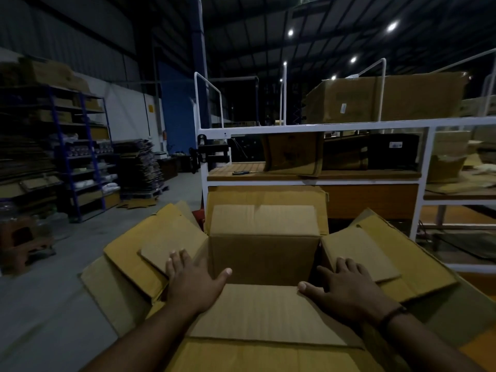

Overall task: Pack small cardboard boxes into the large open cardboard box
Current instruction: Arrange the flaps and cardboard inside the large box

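Cardboard box (264,260) lies open between left hand (192,281) and right hand (349,287).

The large open box (264,253) sits near and central, its flaps spread left, right, near and far. The left hand (192,281) rests on the left flap, the right hand (349,287) on the right. A workbench (314,174) stands behind; shelving (80,157) stands far left.
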Demonstrator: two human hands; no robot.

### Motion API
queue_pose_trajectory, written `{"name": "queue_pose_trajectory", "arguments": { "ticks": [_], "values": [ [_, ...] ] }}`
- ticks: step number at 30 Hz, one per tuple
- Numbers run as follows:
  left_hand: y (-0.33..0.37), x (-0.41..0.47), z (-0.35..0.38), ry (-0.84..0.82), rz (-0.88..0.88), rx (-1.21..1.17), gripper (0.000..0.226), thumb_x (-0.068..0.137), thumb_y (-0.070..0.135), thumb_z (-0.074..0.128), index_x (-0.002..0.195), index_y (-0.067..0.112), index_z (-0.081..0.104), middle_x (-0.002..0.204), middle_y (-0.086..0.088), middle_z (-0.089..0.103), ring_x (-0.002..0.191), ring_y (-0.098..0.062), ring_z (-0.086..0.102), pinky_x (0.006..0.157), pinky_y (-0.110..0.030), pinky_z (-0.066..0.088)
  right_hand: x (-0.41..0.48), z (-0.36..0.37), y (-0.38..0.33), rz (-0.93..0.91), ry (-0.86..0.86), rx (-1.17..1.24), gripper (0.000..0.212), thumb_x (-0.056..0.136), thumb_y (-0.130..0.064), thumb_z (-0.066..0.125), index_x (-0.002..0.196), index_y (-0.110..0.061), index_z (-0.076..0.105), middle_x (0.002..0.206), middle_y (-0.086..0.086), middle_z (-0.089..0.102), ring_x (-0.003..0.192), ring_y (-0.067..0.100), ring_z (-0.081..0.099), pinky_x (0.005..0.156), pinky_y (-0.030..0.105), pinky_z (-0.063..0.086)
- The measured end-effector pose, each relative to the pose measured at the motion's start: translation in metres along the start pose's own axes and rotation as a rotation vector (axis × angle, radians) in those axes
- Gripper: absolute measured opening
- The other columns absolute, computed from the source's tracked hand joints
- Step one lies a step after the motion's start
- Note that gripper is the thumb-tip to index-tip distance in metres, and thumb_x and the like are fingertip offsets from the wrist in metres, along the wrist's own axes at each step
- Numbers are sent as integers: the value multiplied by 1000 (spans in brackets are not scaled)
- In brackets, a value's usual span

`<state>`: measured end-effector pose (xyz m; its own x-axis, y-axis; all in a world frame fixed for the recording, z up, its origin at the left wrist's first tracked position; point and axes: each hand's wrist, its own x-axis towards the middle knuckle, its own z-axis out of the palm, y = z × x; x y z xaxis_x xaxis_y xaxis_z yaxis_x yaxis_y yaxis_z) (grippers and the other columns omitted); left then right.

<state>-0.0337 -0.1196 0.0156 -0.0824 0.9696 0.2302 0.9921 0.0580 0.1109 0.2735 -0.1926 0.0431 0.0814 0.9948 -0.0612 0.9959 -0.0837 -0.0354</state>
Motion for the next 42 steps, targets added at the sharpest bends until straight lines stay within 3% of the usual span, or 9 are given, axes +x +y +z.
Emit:
{"name": "queue_pose_trajectory", "arguments": {
  "ticks": [3, 6, 11, 16, 25, 30, 32, 37, 42],
  "values": [
    [1, 0, -5, -10, -8, 2, 101, 85, 90, 20, 159, 21, 33, 167, -28, 9, 155, -45, 0, 124, -54, 3, 19, -6, -4, -17, -10, 2, 106, 77, -96, 13, 161, -33, 24, 167, 11, 20, 152, 35, 19, 123, 51, 19],
    [1, 0, -7, -43, -17, 14, 107, 82, 93, 18, 158, 20, 35, 166, -30, 10, 154, -47, 4, 124, -55, 5, 43, -23, -10, -77, -72, 69, 97, 87, -87, 29, 163, -28, 18, 171, 7, 9, 155, 33, 12, 124, 52, 18],
    [-2, -2, -8, -60, 5, 13, 108, 81, 93, 14, 157, 21, 39, 166, -31, 7, 154, -47, 1, 124, -55, 4, 98, -32, -15, -122, -49, 190, 93, 90, -79, 43, 162, -25, 18, 169, 7, 16, 153, 33, 19, 121, 55, 27],
    [0, -5, -12, -56, 10, 1, 101, 83, 91, 16, 158, 27, 35, 167, -29, 7, 155, -46, 0, 124, -54, 3, 133, -24, -21, -83, 10, 97, 95, 92, -75, 46, 163, -24, 9, 172, 6, 3, 157, 34, 1, 123, 57, 18],
    [-1, 4, -5, -15, 12, 9, 102, 84, 90, 14, 152, 21, 47, 165, -32, 10, 154, -48, 3, 123, -56, 3, 163, -8, -22, -78, 48, 1, 98, 81, -85, 50, 152, -19, 36, 156, 9, 37, 140, 33, 39, 115, 50, 36],
    [0, 4, -6, -27, 15, 25, 97, 86, 88, 15, 149, 23, 51, 165, -32, 10, 154, -47, 3, 122, -56, 4, 162, -9, -20, -79, 39, 3, 97, 81, -86, 50, 149, -18, 38, 153, 7, 42, 134, 31, 46, 111, 50, 40],
    [0, 2, -7, -25, 20, 20, 94, 88, 87, 16, 149, 25, 51, 165, -32, 10, 154, -48, 2, 123, -56, 4, 156, -7, -20, -83, 47, 3, 98, 83, -86, 47, 153, -18, 34, 157, 7, 40, 139, 32, 43, 115, 50, 35],
    [0, 3, -6, -43, 26, 52, 95, 88, 87, 14, 152, 25, 48, 166, -32, 8, 154, -48, 1, 123, -56, 2, 132, 8, -6, -68, 33, -134, 100, 87, -87, 32, 162, -21, 21, 169, 12, 19, 155, 35, 13, 125, 57, 3],
    [0, 4, -5, -52, 18, 92, 99, 86, 88, 9, 148, 24, 54, 166, -30, 12, 153, -47, 6, 123, -56, 4, 105, -4, 24, 59, 112, -172, 96, 90, -84, 25, 160, -18, 25, 166, 19, 20, 153, 41, 15, 123, 60, 2]
  ]
}}
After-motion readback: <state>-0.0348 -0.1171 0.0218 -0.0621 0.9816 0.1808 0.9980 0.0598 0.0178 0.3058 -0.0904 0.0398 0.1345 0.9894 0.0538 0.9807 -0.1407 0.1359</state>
